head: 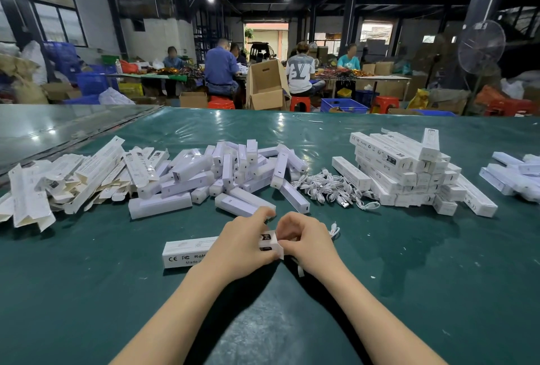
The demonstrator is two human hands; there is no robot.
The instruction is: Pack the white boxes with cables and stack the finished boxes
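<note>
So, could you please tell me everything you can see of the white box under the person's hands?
The white box is a long, narrow carton, seemingly thin card, lying flat on the green table cover, long axis left to right. Its near side carries grey CE and FC marks; black patches sit near its right end. The left hand grips its right half from above, while the right hand pinches the right end, where a flap looks partly open. Contents are hidden.

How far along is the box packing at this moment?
Done: a stack of closed boxes sits at right. In hand: the left hand grips one white box while the right hand works at its end. Left: a heap of flat cartons and loose cables.
</note>
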